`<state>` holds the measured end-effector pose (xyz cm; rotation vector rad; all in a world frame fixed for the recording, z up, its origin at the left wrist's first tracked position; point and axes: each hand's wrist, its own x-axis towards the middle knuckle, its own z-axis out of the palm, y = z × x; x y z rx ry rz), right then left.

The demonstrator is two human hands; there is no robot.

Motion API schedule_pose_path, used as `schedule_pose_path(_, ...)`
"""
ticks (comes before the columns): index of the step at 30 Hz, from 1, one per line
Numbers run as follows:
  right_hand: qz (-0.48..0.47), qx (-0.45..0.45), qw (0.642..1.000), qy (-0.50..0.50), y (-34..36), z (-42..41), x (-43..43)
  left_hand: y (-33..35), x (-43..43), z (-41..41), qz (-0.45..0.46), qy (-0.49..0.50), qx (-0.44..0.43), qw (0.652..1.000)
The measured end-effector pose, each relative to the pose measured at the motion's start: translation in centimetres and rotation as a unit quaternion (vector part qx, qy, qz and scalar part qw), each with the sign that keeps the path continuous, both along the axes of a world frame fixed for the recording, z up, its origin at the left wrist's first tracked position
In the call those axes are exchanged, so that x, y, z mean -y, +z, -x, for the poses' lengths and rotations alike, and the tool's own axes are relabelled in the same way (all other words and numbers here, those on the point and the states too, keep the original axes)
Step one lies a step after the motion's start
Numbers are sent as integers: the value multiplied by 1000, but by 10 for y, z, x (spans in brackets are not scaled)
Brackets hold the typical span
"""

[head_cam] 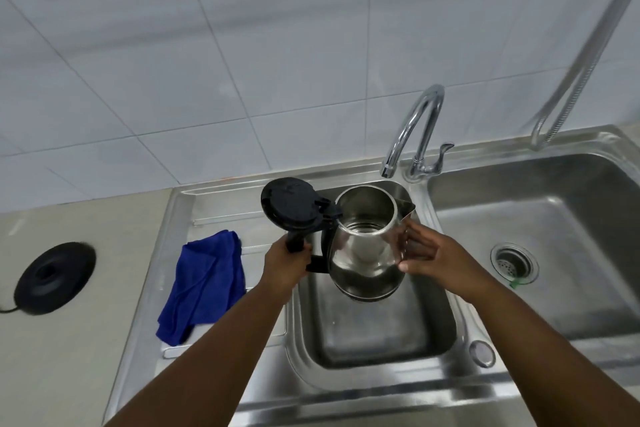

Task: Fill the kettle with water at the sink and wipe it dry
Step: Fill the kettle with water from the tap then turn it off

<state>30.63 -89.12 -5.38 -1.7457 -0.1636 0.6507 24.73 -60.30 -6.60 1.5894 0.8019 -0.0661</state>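
One kettle (363, 246), lid (291, 203) open, held over small sink basin (374, 340) below the one tap (412, 128), left hand (285, 265) clenching handle, right hand (427, 253) fingers flat on body; one blue cloth (204, 284) on drainboard.

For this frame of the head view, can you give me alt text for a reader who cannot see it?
A person holds an open steel kettle over the small sink basin, left hand on its black handle, right hand against its side, the faucet spout just above. A blue cloth lies on the drainboard and the kettle's black base sits on the counter.
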Motion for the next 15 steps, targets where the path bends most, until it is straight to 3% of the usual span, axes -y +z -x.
schedule_pose_path(5,42,22,998,-32,10,-38,4,-16,-4,-27,-19,-4,-3,1000)
schedule_pose_path(11,136,158,952,-224,37,-107,14,-28,-3,-46,-20,2,-14,1000)
schedule_pose_path(15,205,176,947,-171,50,-145,17,-32,-3,-54,-24,5,-12,1000)
